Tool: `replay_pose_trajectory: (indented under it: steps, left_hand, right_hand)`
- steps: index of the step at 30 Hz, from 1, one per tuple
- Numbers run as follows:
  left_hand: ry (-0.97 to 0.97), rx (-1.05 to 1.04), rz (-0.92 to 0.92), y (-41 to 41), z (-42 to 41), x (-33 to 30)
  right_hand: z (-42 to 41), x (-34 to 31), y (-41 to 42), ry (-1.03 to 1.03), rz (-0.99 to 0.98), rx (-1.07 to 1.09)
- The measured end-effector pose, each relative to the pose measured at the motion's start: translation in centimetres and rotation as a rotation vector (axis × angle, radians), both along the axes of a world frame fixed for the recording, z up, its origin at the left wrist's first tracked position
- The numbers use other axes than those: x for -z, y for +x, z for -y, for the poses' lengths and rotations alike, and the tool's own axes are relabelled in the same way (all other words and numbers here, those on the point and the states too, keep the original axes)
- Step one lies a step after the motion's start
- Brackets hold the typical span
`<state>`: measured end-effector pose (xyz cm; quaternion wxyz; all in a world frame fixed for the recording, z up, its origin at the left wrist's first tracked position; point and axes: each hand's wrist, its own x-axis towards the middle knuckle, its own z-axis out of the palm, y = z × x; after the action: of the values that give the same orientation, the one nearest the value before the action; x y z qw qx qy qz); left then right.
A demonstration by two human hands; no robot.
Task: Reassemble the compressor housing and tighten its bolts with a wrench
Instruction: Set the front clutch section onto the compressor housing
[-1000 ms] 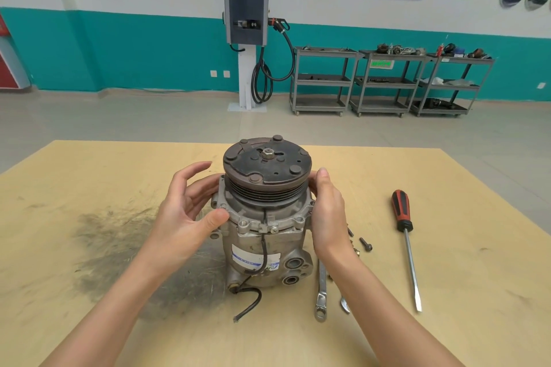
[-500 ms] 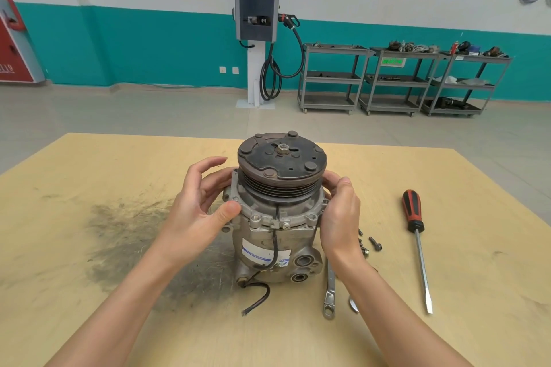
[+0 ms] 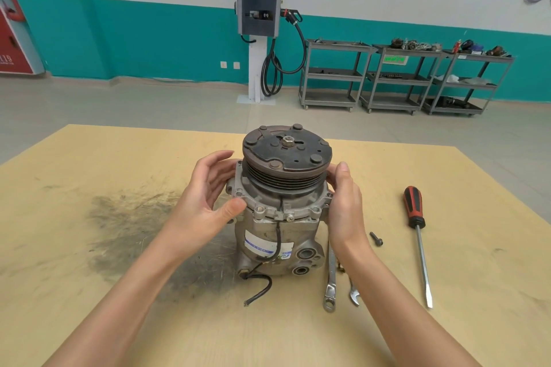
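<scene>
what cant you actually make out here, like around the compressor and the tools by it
All in the head view:
- Far side of the compressor: turned away from the camera.
- Fingertips of the right hand: behind the housing.
- Upper ends of the two wrenches: hidden under the right forearm.
- Blue and white label: print too small to read.
- Parts on the far carts: too small to identify.

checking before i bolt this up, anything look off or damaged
Yes: the black cable hanging from the compressor ends in a cut, bare tip on the table. A loose bolt lies to its right, and a dark grimy smear stains the table left.
</scene>
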<state>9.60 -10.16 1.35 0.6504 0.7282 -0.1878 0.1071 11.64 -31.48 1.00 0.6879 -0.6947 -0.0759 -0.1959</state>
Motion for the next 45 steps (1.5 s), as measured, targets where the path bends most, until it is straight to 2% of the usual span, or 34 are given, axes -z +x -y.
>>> replay_pose_trajectory:
  steps: [6,12,17,25,38,45]
  left_hand:
    - [0.053,-0.011,0.017,-0.3,-0.5,0.3]
    - [0.051,-0.033,0.024,-0.7,-0.7,0.9]
    - [0.091,-0.027,0.028,-0.7,-1.0,0.9]
    - [0.154,-0.048,0.030,-0.7,-1.7,0.9]
    - [0.149,-0.051,-0.016,-1.5,-1.8,0.3]
    - [0.137,-0.045,-0.002,-1.9,-0.7,-0.4]
  right_hand:
    - [0.0,-0.4,-1.0,-0.068,-0.028,-0.184]
    - [0.2,-0.4,-1.3,-0.190,0.031,-0.246]
    - [0.7,0.2,-1.1,-0.319,0.084,-0.209]
    - [0.0,-0.2,-1.4,-0.308,0.127,-0.217]
    - [-1.2,0.3,-1.3,-0.323,0.244,-0.093]
    - [-0.8,1.2,-1.3,-0.262,0.206,-0.055]
